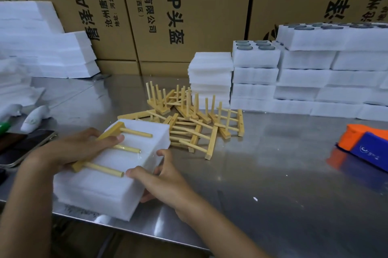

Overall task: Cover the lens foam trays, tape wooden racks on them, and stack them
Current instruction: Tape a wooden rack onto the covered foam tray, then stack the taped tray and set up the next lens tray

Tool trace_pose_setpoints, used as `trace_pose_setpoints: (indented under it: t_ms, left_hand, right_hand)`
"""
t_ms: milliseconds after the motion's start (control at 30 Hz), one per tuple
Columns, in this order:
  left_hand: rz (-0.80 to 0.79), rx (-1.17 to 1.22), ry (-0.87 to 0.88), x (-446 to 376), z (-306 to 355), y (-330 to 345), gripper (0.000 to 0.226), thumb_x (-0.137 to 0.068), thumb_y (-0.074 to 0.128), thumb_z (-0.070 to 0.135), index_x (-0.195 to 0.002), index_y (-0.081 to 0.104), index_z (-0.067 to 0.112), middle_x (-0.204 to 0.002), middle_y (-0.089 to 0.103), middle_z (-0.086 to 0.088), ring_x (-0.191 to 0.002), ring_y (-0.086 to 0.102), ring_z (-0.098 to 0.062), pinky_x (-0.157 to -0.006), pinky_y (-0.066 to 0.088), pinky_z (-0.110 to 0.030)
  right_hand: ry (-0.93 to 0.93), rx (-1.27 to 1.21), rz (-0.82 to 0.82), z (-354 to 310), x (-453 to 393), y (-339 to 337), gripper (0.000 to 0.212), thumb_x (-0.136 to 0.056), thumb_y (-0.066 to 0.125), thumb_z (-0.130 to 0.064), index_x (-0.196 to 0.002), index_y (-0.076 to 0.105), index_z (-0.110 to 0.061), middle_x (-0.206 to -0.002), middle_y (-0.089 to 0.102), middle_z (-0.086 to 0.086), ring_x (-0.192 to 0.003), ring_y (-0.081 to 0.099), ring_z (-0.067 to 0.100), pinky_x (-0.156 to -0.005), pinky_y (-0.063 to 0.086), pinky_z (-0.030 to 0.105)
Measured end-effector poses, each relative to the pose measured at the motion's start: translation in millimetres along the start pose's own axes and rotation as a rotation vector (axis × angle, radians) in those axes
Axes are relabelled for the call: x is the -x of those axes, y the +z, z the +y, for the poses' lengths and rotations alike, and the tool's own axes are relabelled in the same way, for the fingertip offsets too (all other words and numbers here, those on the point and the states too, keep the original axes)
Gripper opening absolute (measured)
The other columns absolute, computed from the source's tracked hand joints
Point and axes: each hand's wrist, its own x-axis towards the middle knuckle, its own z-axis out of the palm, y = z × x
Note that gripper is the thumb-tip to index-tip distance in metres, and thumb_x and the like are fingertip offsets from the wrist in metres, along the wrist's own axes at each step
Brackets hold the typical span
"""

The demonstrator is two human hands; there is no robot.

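Note:
A covered white foam tray (109, 186) lies at the table's near edge. On its top rests a wooden rack (100, 152) with three pegs pointing right, and clear tape crosses the middle peg. My left hand (71, 148) lies over the rack's bar, thumb pressing on the middle peg. My right hand (163, 180) grips the tray's right side, thumb on top near the lowest peg's tip. A pile of loose wooden racks (189, 123) lies behind the tray. Foam trays holding dark lenses (255, 56) are stacked at the back right.
Plain foam covers (210, 77) stand stacked beside the lens trays. More foam sheets (42, 47) pile up at the back left. A phone (19, 148) and a white tape dispenser (34, 118) sit left. An orange and blue pouch (365, 146) lies right. Cardboard boxes (168, 12) wall the back.

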Motion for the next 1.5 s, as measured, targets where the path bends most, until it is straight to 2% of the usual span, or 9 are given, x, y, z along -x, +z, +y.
trace_pose_setpoints:
  t_ms: [167,367,500,767,900,1000,1200,1333,1500]
  left_hand:
    - [-0.098,0.023,0.019,21,40,20,0.103,-0.042,0.052,0.099,-0.122,0.051,0.033,-0.121,0.057,0.003,-0.109,0.057,-0.022,-0.087,0.047,-0.037]
    - [0.024,0.129,0.037,8,63,21,0.102,-0.041,0.05,0.093,-0.124,0.051,0.033,-0.118,0.052,0.0,-0.08,0.051,-0.006,-0.059,0.04,-0.027]
    - [0.08,0.072,-0.033,-2,58,6,0.111,-0.032,0.052,0.091,-0.125,0.053,0.031,-0.115,0.046,0.0,-0.088,0.051,-0.02,-0.057,0.036,-0.029]
    - [0.011,-0.05,-0.075,-22,46,-11,0.088,-0.06,0.062,0.076,-0.129,0.056,0.021,-0.134,0.051,-0.007,-0.114,0.048,-0.029,-0.087,0.035,-0.036]
    - [-0.015,-0.009,-0.061,-25,53,-8,0.061,-0.079,0.061,0.063,-0.123,0.059,0.021,-0.134,0.052,-0.008,-0.109,0.049,-0.028,-0.09,0.037,-0.036]
    - [0.075,-0.083,-0.053,-29,69,1,0.062,-0.093,0.057,0.045,-0.144,0.042,0.012,-0.148,0.043,-0.015,-0.127,0.045,-0.035,-0.098,0.037,-0.039]
    - [0.309,-0.29,0.246,-13,153,46,0.059,-0.094,0.058,0.038,-0.145,0.04,0.016,-0.146,0.044,-0.016,-0.132,0.04,-0.039,-0.106,0.035,-0.049]
    - [0.293,-0.159,0.61,3,216,98,0.05,-0.093,0.058,0.028,-0.141,0.05,0.016,-0.146,0.048,-0.009,-0.134,0.042,-0.03,-0.106,0.037,-0.042]
    - [0.172,0.13,0.759,0,316,144,0.056,-0.094,0.058,0.028,-0.145,0.037,0.02,-0.145,0.044,-0.006,-0.132,0.043,-0.023,-0.091,0.039,-0.031]
  right_hand:
    - [0.026,0.033,0.096,5,-22,-15,0.097,-0.069,0.073,-0.05,-0.152,0.022,-0.04,-0.128,0.057,-0.006,-0.114,0.061,0.014,-0.1,0.054,0.039]
    - [0.065,0.057,0.098,-10,-61,-22,0.105,-0.072,0.074,-0.05,-0.159,0.017,-0.034,-0.148,0.046,-0.003,-0.126,0.056,0.02,-0.107,0.048,0.039]
    - [0.067,0.093,0.07,-12,-72,-10,0.116,-0.062,0.073,-0.06,-0.159,0.015,-0.035,-0.148,0.047,-0.002,-0.128,0.056,0.022,-0.109,0.046,0.039]
    - [0.06,0.185,0.001,-15,-87,6,0.096,-0.085,0.067,-0.059,-0.16,0.014,-0.03,-0.161,0.032,0.001,-0.145,0.037,0.022,-0.118,0.034,0.04]
    - [0.043,0.186,0.019,-18,-86,4,0.088,-0.09,0.065,-0.055,-0.16,0.02,-0.027,-0.161,0.033,0.002,-0.144,0.037,0.022,-0.117,0.035,0.04]
    - [0.002,0.215,0.016,-22,-77,-6,0.072,-0.093,0.062,-0.049,-0.155,0.034,-0.023,-0.156,0.04,0.0,-0.14,0.042,0.021,-0.107,0.04,0.032]
    - [-0.209,0.265,0.286,-42,-42,-84,0.024,-0.098,0.059,-0.03,-0.119,0.07,-0.024,-0.105,0.064,-0.015,-0.092,0.057,-0.005,-0.075,0.046,0.014]
    - [-0.25,0.231,0.555,-48,-16,-162,0.017,-0.098,0.059,-0.019,-0.103,0.074,-0.015,-0.105,0.073,-0.001,-0.101,0.067,0.013,-0.093,0.053,0.03]
    - [-0.269,0.211,0.837,-77,-13,-257,0.02,-0.095,0.059,-0.015,-0.112,0.068,-0.015,-0.106,0.068,0.001,-0.093,0.065,0.014,-0.079,0.048,0.023]
